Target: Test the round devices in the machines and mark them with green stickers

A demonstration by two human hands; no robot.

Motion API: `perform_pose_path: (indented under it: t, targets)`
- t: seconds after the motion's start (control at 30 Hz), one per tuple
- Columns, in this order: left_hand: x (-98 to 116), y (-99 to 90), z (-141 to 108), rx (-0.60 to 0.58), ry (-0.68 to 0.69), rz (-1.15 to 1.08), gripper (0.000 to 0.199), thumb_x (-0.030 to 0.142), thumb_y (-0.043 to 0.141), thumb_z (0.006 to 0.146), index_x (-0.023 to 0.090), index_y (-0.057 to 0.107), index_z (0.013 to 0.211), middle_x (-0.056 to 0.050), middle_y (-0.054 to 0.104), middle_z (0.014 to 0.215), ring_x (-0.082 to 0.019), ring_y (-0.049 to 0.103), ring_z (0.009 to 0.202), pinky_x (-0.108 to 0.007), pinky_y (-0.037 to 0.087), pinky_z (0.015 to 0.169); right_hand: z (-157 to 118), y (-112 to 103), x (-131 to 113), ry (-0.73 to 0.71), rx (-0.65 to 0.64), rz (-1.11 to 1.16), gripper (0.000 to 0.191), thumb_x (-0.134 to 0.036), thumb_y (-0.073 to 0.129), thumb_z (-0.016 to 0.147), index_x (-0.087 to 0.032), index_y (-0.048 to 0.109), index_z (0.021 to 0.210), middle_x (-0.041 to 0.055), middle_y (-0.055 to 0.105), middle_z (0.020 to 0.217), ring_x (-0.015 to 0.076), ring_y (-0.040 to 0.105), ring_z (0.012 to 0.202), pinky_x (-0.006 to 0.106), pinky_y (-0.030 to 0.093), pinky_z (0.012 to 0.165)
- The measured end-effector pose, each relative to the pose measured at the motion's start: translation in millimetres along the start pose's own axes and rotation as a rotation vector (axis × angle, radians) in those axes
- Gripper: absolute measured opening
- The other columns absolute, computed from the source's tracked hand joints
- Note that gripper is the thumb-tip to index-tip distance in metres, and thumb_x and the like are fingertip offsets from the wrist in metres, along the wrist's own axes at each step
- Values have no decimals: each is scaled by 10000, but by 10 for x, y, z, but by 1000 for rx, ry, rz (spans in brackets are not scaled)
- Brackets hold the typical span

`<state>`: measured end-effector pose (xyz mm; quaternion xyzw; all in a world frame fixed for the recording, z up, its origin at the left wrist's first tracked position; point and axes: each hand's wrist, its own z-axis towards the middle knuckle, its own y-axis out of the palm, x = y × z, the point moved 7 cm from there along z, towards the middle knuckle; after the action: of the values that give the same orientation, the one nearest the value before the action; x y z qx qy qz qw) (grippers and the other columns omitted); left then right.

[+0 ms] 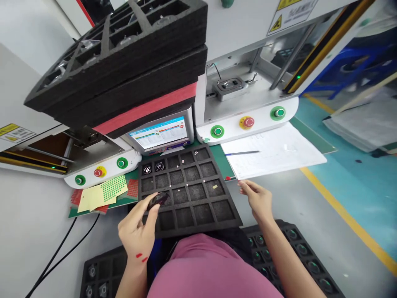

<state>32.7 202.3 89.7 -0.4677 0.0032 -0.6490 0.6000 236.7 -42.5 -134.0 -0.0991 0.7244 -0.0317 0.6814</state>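
Observation:
My left hand (136, 223) grips a small dark round part (158, 200) between thumb and fingers, over the left side of a black foam tray (194, 177). Two round parts with white markings, one of them a round dial (147, 169), sit in the tray's top left compartments. Two red marks show on my left wrist. To the right of the tray, my right hand (257, 198) has its thumb and fingertips pinched together near the lower edge of the white papers (273, 151); what they hold, if anything, is too small to make out.
Stacked foam trays (130, 70) rise above a screen (161, 133). Behind the papers stands a machine with a metal fixture (230, 87) and buttons. A pen (243, 153) lies on the papers. Sticker sheets (104, 193) lie at left; more filled trays (300, 248) are low down.

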Motion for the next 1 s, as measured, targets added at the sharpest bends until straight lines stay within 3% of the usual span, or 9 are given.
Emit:
perform_pose_path:
  t: [0.07, 0.17, 0.3, 0.43, 0.53, 0.63, 0.77, 0.9, 1.0]
  targets:
    - [-27, 46, -18, -56, 1, 12, 148, 226, 661, 835, 194, 770, 929, -16, 775, 846, -156, 731, 710, -207, 593, 714, 83, 118, 308, 144, -26, 26, 285, -379, 591, 942, -112, 606, 843, -25, 586, 698, 73, 545, 545, 210, 501, 535]
    - [-64, 55, -35, -63, -47, 5, 151, 241, 662, 834, 199, 771, 929, -17, 776, 860, -161, 732, 728, -215, 593, 726, 120, 315, 521, 288, -66, 60, 234, -342, 591, 946, -112, 609, 910, -9, 598, 772, 86, 572, 612, 222, 519, 572]
    - [-129, 50, -44, -60, -137, 14, 152, 251, 680, 820, 211, 772, 934, -9, 775, 884, -168, 730, 758, -232, 586, 759, 125, 465, 561, 378, -68, 67, 215, -326, 595, 943, -115, 607, 981, 13, 614, 851, 106, 600, 687, 249, 543, 619]
    - [-156, 49, -49, -14, -186, 17, 151, 284, 700, 805, 225, 775, 922, 4, 775, 883, -164, 724, 755, -219, 570, 758, 125, 437, 505, 410, -65, 14, 240, -335, 591, 945, -119, 596, 1048, 24, 619, 888, 114, 607, 702, 256, 548, 616]
    - [-176, 62, -53, -4, -211, 5, 136, 285, 709, 801, 238, 774, 911, 19, 773, 876, -147, 715, 753, -200, 556, 782, 296, 152, 372, 387, -41, -76, 246, -354, 593, 943, -117, 609, 1006, 21, 621, 871, 112, 607, 698, 260, 546, 628]
    - [-287, 43, -64, 15, -299, 20, 163, 337, 717, 788, 227, 771, 896, 13, 768, 842, -159, 706, 753, -216, 555, 798, 725, -427, 154, 334, 106, -209, 243, -352, 592, 942, -122, 613, 1017, 39, 627, 944, 144, 622, 804, 316, 553, 731]
    - [-464, 51, -91, 10, -480, -9, 299, 428, 705, 765, 181, 747, 928, -24, 757, 865, -201, 702, 829, -273, 548, 875, 1405, -1138, -112, 306, 323, -376, 264, -309, 606, 929, -138, 592, 1129, 92, 573, 1190, 215, 574, 1061, 418, 506, 908]
    - [-467, 67, -118, 4, -579, -52, 345, 468, 673, 774, 186, 712, 970, -32, 741, 951, -215, 689, 922, -314, 507, 972, 1799, -1352, -193, 364, 368, -414, 311, -318, 633, 911, -117, 589, 1144, 110, 574, 1182, 228, 577, 1062, 429, 503, 914]
    - [-484, 74, -128, -16, -610, -110, 339, 467, 686, 771, 187, 696, 962, -27, 738, 939, -200, 700, 890, -282, 548, 902, 1876, -1346, -218, 344, 314, -358, 288, -323, 623, 920, -127, 593, 1129, 97, 592, 1133, 201, 601, 992, 387, 531, 855]
